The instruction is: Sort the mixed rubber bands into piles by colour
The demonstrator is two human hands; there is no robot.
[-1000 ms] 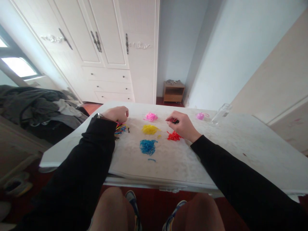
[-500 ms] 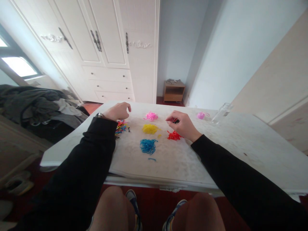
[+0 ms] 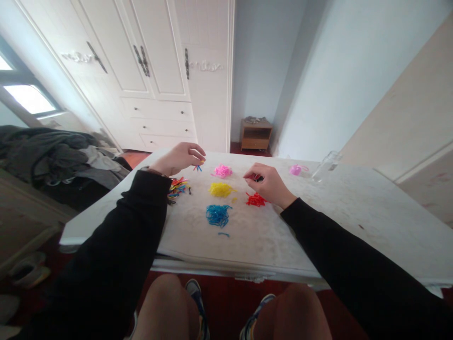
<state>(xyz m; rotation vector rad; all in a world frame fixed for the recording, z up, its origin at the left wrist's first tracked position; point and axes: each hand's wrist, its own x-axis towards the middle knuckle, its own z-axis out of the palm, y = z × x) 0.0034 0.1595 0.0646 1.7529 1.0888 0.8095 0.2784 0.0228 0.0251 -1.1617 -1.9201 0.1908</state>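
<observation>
My left hand (image 3: 182, 158) is raised above the far left of the table, its fingertips pinching a few rubber bands (image 3: 198, 167) in blue, red and yellow. Below its wrist lies a mixed-colour heap of rubber bands (image 3: 178, 186). My right hand (image 3: 264, 182) is closed in a pinch just beyond the red pile (image 3: 255, 199). Something dark (image 3: 259, 178) shows among its curled fingers; whether it is held or lies behind them I cannot tell. Between the hands are a pink pile (image 3: 222, 170), a yellow pile (image 3: 221, 190) and a blue pile (image 3: 218, 215).
One loose blue band (image 3: 223, 234) lies near the front of the white table (image 3: 247, 245). At the back right are a purple-pink round object (image 3: 296, 170) and a clear glass bottle (image 3: 325, 167) on its side. Clothes (image 3: 60, 156) are heaped at the left.
My left hand has lifted and shifted right from the mixed heap, and several coloured bands now show at its fingertips. My right hand has stayed almost still.
</observation>
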